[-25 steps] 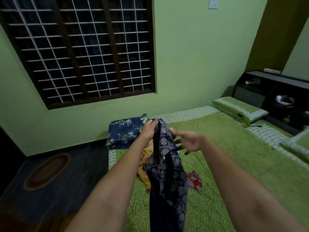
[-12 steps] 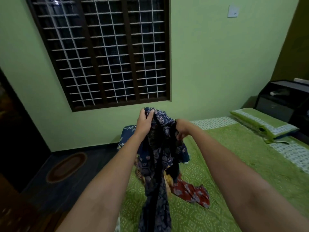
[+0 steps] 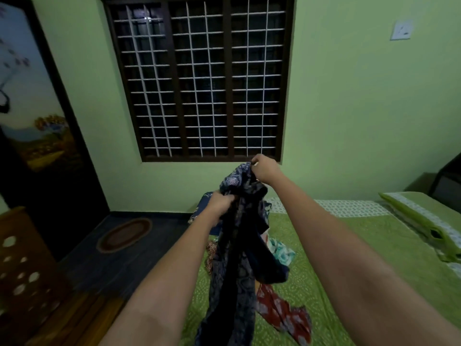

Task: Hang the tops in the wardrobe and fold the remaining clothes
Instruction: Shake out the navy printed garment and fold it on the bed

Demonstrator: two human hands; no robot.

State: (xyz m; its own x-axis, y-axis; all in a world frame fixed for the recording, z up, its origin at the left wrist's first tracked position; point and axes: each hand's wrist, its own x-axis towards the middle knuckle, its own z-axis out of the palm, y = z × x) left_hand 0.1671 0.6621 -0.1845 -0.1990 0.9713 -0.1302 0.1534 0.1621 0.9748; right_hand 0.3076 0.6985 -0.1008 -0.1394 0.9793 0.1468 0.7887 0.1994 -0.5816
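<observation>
— How many garments do you have in play?

— You have one dark navy printed garment (image 3: 234,248) lifted off the bed, hanging long between your arms. Under it on the bed (image 3: 349,250) you have three loose pieces that show: a red patterned cloth (image 3: 282,313) nearest you, a pale teal-and-white one (image 3: 280,253) to the right of the hanging fabric, and a brownish one (image 3: 211,255) peeking out on its left. A dark blue floral piece (image 3: 203,208) lies at the far corner, mostly hidden behind your hand.

— And your two hands?

— Your left hand (image 3: 220,203) has its grip bunched round a fold of the navy garment, lower down. Your right hand (image 3: 264,167) pinches the garment's top edge, higher, in front of the window sill.

— Room to move?

— The clothes lie near the left edge of the bed; beyond that edge you have dark floor with one oval mat (image 3: 124,234). To your right, the green bedspread runs open toward one green pillow (image 3: 424,221).

— The room itself?

— Green walls, one barred window (image 3: 199,78) ahead, one wall switch (image 3: 401,30) upper right, a dark door with a painted panel (image 3: 30,96) on the left, and a wooden perforated piece (image 3: 22,265) below it.
</observation>
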